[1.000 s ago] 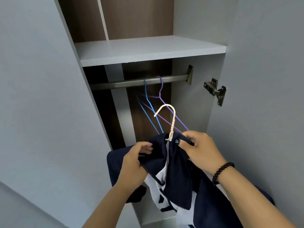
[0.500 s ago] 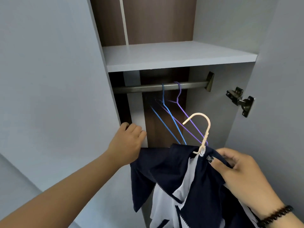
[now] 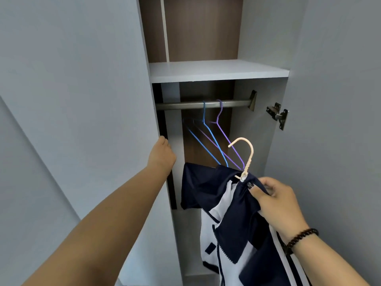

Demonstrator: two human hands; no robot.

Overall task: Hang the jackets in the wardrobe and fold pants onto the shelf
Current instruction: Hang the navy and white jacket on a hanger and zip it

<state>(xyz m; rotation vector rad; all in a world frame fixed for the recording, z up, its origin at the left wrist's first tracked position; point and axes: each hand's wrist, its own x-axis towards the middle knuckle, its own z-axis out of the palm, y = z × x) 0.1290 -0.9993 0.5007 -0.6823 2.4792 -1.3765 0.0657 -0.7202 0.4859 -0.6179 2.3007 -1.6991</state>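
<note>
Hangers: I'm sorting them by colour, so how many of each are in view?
Blue hanger, on the rail: 1
Purple hanger, on the rail: 1
Cream hanger, carrying the jacket that the right hand grips: 1
Total: 3

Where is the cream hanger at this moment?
In the head view, the cream hanger is right of centre, below the rail, in front of the blue hanger and purple hanger.
</note>
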